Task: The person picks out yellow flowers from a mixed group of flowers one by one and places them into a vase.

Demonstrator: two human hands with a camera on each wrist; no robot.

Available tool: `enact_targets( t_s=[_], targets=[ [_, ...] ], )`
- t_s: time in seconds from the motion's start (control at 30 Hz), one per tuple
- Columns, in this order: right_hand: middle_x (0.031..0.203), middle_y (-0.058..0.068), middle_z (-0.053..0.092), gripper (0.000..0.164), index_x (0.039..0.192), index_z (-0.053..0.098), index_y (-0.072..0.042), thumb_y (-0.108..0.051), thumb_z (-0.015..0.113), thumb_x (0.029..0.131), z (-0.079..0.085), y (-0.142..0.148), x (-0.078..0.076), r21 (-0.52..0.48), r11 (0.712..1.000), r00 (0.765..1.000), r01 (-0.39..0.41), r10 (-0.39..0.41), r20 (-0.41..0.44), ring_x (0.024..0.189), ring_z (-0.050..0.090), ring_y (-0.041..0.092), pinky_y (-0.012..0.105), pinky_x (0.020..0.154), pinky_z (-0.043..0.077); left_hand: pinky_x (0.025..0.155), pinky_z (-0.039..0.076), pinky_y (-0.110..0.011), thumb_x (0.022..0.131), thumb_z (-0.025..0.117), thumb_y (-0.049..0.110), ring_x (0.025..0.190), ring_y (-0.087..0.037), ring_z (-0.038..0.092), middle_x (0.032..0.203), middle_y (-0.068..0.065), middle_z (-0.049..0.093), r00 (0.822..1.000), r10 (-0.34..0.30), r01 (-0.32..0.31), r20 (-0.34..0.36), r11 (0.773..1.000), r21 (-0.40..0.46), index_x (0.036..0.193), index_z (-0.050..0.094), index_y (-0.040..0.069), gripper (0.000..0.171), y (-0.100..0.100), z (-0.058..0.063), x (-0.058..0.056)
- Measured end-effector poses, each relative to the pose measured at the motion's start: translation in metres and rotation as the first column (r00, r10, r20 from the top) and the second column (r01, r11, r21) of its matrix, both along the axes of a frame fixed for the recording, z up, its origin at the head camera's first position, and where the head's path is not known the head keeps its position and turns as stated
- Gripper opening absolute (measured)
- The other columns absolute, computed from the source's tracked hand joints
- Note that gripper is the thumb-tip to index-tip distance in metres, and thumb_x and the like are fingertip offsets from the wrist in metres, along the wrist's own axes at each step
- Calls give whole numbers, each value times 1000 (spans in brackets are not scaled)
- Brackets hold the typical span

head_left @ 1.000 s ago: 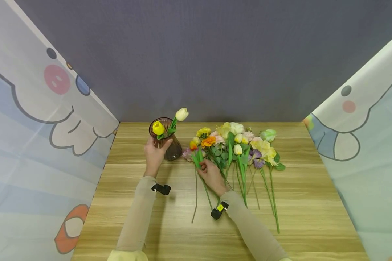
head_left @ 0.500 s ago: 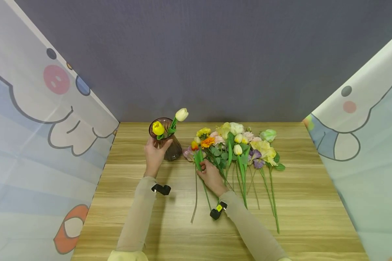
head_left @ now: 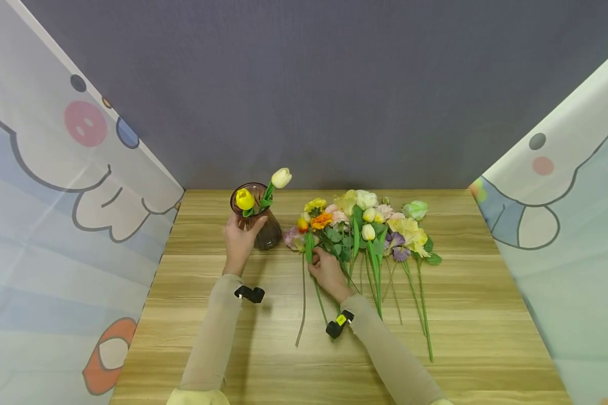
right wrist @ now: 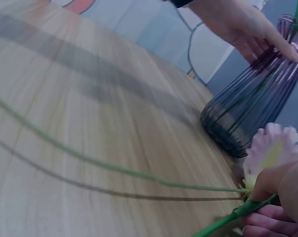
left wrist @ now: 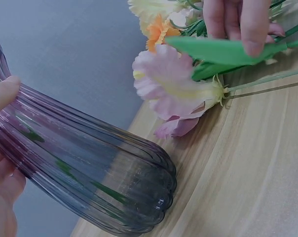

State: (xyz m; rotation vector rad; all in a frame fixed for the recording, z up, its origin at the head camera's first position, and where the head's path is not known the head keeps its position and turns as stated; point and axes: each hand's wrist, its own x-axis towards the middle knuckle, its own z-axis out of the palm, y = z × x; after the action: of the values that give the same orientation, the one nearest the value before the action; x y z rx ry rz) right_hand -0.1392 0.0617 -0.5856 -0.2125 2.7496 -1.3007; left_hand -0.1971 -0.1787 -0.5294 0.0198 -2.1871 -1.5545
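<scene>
Bare-handed, a person grips a ribbed, purple-tinted glass vase (head_left: 268, 235) with the left hand (head_left: 239, 241), thumb on one side and fingers curled on the other, below the rim. The vase is toward the left of a wood-grain table (head_left: 486, 337), holding a yellow tulip (head_left: 245, 199) and a creamy white tulip (head_left: 281, 178). The right hand (head_left: 328, 273) pinches a green stem (right wrist: 243, 209) between thumb and curled fingers, beside a broad green leaf (left wrist: 208, 49) and a ruffled pale pink flower (left wrist: 164, 81). Just beyond are a red-and-yellow tulip (head_left: 302, 224) and an orange bloom (head_left: 321, 220). Loose flowers spread rightward, including a purple iris (head_left: 400, 254). A grey wall (head_left: 304, 101) stands behind, flanked by cartoon-printed sheets (head_left: 45, 236).
</scene>
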Motion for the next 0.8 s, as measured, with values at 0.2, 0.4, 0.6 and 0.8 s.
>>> enact_targets(
  t_s=[0.2,0.4,0.6,0.8],
  targets=[
    [103,15,69,44,135,58,9,-2,70,93,10,3,-3,-76,997,999,21,-17,46,89,70,24,36,75,61,96,57,-48,83,90,26,100,-20,61,113,-14,67,1000,-5,5,10,1000,21,125,64,4,54,0,1,0],
    [102,17,69,42,134,58,7,-1,66,94,34,6,-9,-244,970,1000,18,-22,-15,86,66,21,32,76,58,96,56,-40,84,89,26,103,-16,62,117,-13,67,1000,-4,4,19,1000,23,125,64,4,53,0,2,1],
    [94,18,61,26,124,57,9,4,59,99,96,8,0,-415,909,999,-41,22,-50,76,49,22,20,66,41,98,56,-43,84,89,21,101,-15,59,116,-15,67,1000,-7,6,10,999,46,124,65,2,50,1,1,0],
    [106,32,67,24,121,56,15,9,61,98,111,9,-6,-528,849,984,-32,-67,-167,87,66,25,15,71,52,96,57,-45,84,89,24,99,-17,60,111,-13,67,1000,1,-1,27,1000,30,122,65,3,50,1,3,1]
  ],
)
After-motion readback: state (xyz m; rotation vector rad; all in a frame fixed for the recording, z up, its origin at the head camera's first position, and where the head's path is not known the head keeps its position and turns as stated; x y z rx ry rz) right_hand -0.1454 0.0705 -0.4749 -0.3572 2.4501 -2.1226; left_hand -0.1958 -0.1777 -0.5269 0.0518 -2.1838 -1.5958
